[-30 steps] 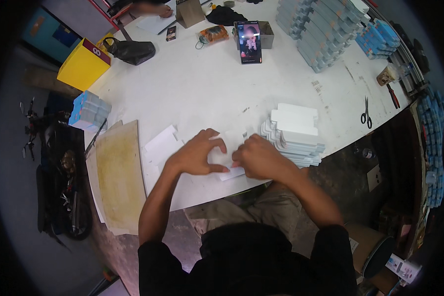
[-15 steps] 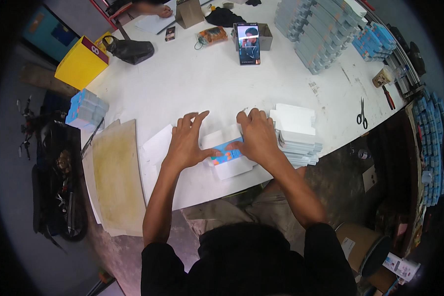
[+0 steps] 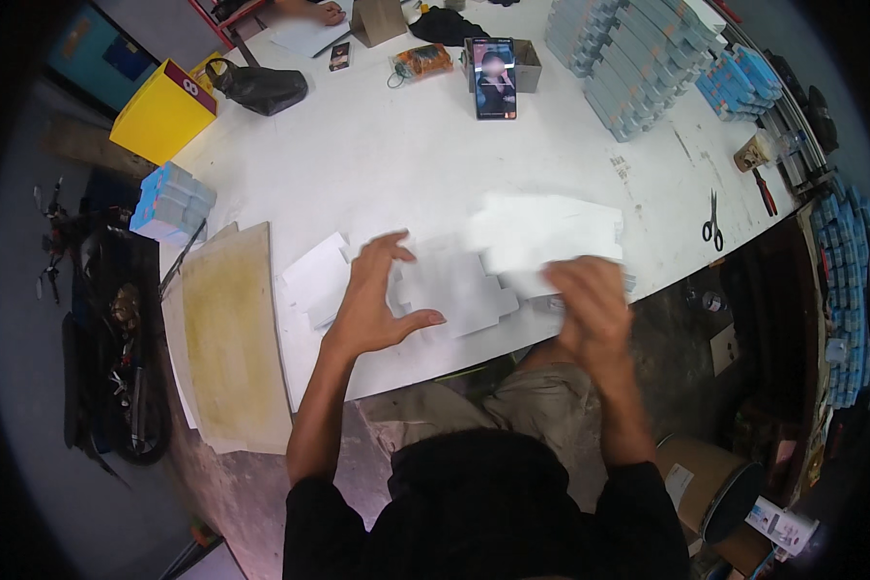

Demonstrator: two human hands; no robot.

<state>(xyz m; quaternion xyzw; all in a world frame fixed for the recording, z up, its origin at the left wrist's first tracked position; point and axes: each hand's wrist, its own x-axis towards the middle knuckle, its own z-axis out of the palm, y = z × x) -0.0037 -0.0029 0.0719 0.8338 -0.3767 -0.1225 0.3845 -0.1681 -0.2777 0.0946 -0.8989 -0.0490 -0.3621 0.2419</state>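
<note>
Over the white table my left hand (image 3: 372, 300) is open, thumb and fingers spread apart with nothing between them. Right beside its fingers lies a flat white die-cut carton blank (image 3: 454, 295) with notched edges. My right hand (image 3: 594, 304), partly blurred, is closed on the near right edge of another white carton blank (image 3: 541, 227), which is smeared by motion. That sheet hides most of the stack below it. More white blanks (image 3: 319, 271) lie left of my left hand.
A yellowed board (image 3: 232, 338) covers the table's left end. Scissors (image 3: 712, 222) and a red-handled tool (image 3: 765, 193) lie right. Tall stacks of grey-blue cartons (image 3: 628, 68) stand beyond. A phone (image 3: 494, 82) leans on a metal box; another person's hand (image 3: 329, 14) rests far left.
My right hand has moved right and nearer, and now grips a white blank above the stack. The blue printed piece between my hands is out of sight; a white blank shows there.
</note>
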